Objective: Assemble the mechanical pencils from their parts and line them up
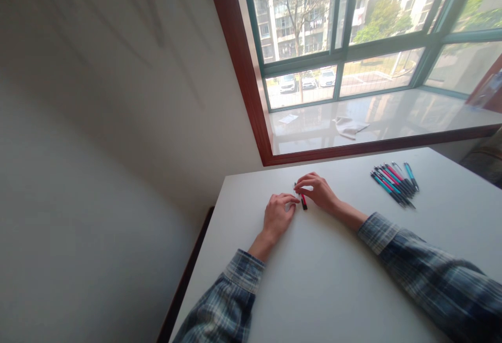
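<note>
A red and black pen (304, 201) lies on the white table (337, 280), between my two hands near the far left part of the top. My right hand (319, 191) comes from the right, its thumb and fingertips closed around the pen's far end. My left hand (278, 214) rests to the left of the pen with its fingers curved and slightly apart. Its fingertips reach close beside the pen; whether they touch it I cannot tell. Both arms wear plaid sleeves, and part of the pen is hidden behind the right fingers.
Several blue, red and black pens (394, 183) lie in a loose pile at the right on the table. Behind the table is a window sill (314, 136) holding a white cloth (350, 127) and a paper piece (288, 118). A wall (117, 149) stands at the left.
</note>
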Tool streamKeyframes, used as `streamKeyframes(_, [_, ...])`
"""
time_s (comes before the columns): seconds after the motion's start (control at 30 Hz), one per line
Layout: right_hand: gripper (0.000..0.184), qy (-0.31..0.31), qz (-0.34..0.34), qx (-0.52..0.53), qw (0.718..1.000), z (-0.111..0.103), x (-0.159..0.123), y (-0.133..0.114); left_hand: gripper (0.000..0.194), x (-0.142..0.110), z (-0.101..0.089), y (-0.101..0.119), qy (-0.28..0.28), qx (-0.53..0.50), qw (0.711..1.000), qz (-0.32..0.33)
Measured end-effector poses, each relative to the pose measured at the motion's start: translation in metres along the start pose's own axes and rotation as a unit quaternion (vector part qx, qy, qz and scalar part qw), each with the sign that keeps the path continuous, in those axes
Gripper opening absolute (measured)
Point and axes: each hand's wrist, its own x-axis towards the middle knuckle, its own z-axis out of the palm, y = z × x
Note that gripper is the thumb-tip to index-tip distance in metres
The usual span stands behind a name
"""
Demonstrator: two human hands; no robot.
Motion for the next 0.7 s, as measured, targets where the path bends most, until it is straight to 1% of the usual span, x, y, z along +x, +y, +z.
streamKeyframes(0.37, [0.006,-0.023,0.049,0.011,0.998,0.0021,0.0006,0.0069,0.027,0.0002,-0.0019,0.0015,0.005,-0.009,1.0,-0.027])
streamKeyframes(0.7, [0.006,-0.034,0.067,0.026,0.997,0.0032,-0.0001,0.0066,0.025,-0.0006,-0.0041,0.0019,0.001,-0.009,0.999,-0.032])
